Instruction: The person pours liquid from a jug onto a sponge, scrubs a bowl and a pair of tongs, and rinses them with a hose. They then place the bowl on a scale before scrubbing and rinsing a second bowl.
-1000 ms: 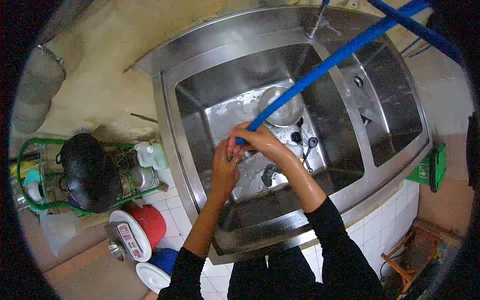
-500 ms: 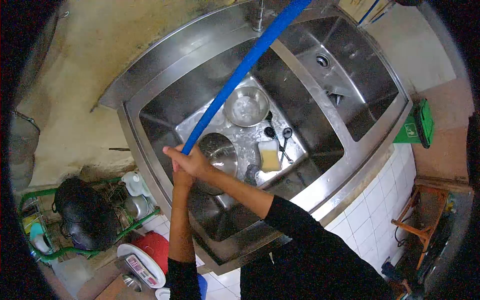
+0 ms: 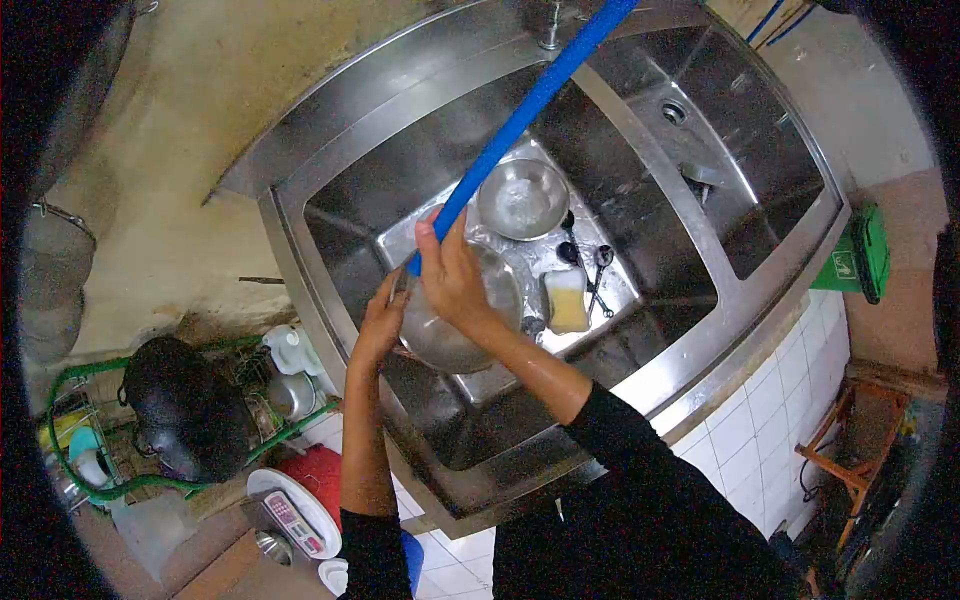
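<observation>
My right hand (image 3: 455, 275) is closed around the lower end of a blue hose (image 3: 530, 108), which slants down from the top of the view. Over the left sink basin (image 3: 345, 235), my left hand (image 3: 380, 322) grips the rim of a steel bowl (image 3: 432, 343), which looks tilted beneath the hose end. My right hand and forearm cover part of this bowl. Behind it, a second steel bowl (image 3: 522, 200) rests on the basin floor, with water inside. To the right lie a yellow-and-white sponge (image 3: 567, 302) and several dark-tipped utensils (image 3: 602, 258).
A divider (image 3: 655, 170) separates the right basin with its drain (image 3: 673, 112). At lower left, a green-edged rack (image 3: 290, 432) holds a black wok (image 3: 185, 410). Below it stands a white scale (image 3: 295, 515). A green bin (image 3: 865, 255) and a wooden stool (image 3: 850, 465) are at right.
My left hand has parted from my right and taken the bowl's rim; the bowl has been lifted or tilted. My right hand has moved slightly up and right with the hose.
</observation>
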The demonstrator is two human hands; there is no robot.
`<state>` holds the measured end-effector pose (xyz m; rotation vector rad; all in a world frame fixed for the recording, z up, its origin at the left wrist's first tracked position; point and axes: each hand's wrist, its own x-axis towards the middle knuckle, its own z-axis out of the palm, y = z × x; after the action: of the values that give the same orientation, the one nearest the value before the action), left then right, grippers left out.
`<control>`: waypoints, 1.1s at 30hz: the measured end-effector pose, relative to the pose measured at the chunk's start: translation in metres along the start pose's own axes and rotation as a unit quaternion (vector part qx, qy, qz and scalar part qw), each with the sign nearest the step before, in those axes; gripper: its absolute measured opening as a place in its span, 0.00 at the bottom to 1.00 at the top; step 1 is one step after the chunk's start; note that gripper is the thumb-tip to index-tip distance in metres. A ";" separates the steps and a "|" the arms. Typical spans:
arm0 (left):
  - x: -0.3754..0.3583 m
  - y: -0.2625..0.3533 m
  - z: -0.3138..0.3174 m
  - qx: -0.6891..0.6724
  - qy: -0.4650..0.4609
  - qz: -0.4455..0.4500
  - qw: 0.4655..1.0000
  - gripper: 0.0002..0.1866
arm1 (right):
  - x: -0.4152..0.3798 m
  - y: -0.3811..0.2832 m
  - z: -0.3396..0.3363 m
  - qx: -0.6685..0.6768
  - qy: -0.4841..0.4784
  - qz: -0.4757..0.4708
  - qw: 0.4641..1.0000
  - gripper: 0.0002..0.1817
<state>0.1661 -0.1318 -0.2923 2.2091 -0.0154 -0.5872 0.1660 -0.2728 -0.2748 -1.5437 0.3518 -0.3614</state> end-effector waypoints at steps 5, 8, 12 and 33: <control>-0.006 0.009 -0.008 -0.152 -0.072 -0.144 0.975 0.27 | 0.027 0.002 -0.028 0.103 -0.300 -0.006 0.948 0.14; -0.004 0.006 -0.007 -0.223 -0.106 -0.161 0.956 0.28 | 0.040 -0.006 -0.041 0.111 -0.382 0.034 0.917 0.13; -0.004 0.005 -0.013 -0.280 -0.134 -0.221 0.924 0.30 | 0.069 0.020 -0.046 -0.045 -0.215 0.057 0.974 0.13; 0.000 -0.033 0.005 -0.312 -0.053 -0.066 0.946 0.27 | 0.030 0.010 -0.026 0.025 -0.386 0.077 0.919 0.15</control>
<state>0.1577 -0.1138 -0.3192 1.5684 0.2347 -0.6735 0.1816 -0.3091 -0.2848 -1.4726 -0.1602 0.3683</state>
